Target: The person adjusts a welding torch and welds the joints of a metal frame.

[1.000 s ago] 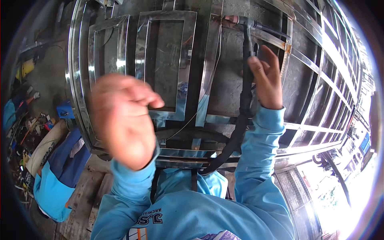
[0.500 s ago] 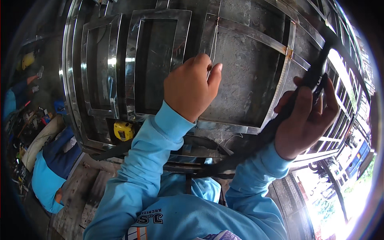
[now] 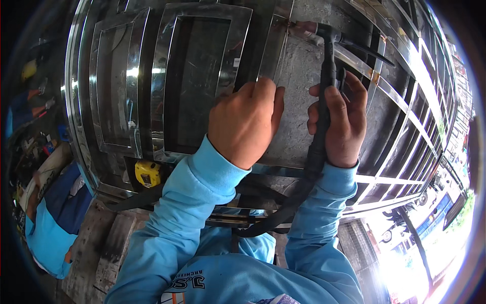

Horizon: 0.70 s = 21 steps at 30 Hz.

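My right hand (image 3: 340, 114) grips a TIG welding torch (image 3: 328, 63), its fingers wrapped round the black handle. The torch's pinkish nozzle (image 3: 305, 27) points left at a joint in a shiny metal frame (image 3: 202, 9), and its long back cap sticks out to the right. A black sheathed cable (image 3: 298, 195) runs from the handle down toward my body. My left hand (image 3: 243, 121) is closed in a pinch above the frame, left of the torch. It holds a thin welding rod, which is hard to make out against the metal.
A yellow tape measure (image 3: 147, 173) lies at the frame's near left. More barred metalwork (image 3: 405, 116) stretches to the right. On the left, a bent-over person in blue (image 3: 53, 223) works near scattered tools. Wooden boards (image 3: 109, 243) lie below the frame's near edge.
My right hand has swung left with the torch, bringing its nozzle to the frame joint. My left hand has shifted slightly and stays closed. The person at left has moved a little.
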Each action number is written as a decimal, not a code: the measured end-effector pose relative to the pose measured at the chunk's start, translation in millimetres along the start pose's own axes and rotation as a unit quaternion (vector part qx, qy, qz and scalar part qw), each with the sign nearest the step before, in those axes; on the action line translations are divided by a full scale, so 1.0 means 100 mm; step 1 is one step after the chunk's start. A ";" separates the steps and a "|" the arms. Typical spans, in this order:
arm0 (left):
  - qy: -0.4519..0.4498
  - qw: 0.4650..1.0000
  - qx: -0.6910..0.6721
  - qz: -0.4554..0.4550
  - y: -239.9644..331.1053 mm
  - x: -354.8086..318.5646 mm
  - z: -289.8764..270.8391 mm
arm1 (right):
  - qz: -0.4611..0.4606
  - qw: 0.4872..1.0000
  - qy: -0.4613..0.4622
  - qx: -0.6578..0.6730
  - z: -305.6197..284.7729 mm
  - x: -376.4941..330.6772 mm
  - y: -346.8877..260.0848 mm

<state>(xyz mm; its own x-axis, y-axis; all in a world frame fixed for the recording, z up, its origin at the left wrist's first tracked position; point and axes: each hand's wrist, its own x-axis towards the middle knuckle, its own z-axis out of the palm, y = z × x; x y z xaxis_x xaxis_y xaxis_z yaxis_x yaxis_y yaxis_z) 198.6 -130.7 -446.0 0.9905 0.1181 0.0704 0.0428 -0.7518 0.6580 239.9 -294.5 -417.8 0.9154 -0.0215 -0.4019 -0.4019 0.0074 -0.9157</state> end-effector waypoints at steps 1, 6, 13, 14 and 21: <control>0.002 1.000 -0.006 0.007 -0.01 0.00 0.00 | 0.002 1.000 -0.002 0.000 0.01 0.00 0.00; 0.006 1.000 -0.021 0.011 -0.04 0.00 0.00 | -0.036 0.999 -0.005 -0.031 0.07 -0.01 0.00; 0.003 0.999 -0.034 0.000 -0.05 -0.02 0.03 | -0.048 0.996 0.016 -0.071 0.15 -0.05 -0.02; 0.003 0.999 -0.037 -0.003 -0.05 -0.02 0.02 | -0.055 0.996 0.014 -0.074 0.15 -0.05 -0.02; -0.001 0.999 -0.039 0.004 -0.06 -0.01 0.02 | -0.080 0.990 0.015 -0.112 0.15 -0.06 0.01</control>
<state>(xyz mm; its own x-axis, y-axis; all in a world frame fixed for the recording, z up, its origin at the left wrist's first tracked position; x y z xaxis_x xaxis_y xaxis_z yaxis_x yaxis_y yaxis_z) 197.5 -127.9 -451.4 0.9910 0.1105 0.0752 0.0239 -0.7000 0.7137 234.7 -279.2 -416.2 0.9681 -0.0345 -0.2481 -0.2495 -0.2207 -0.9429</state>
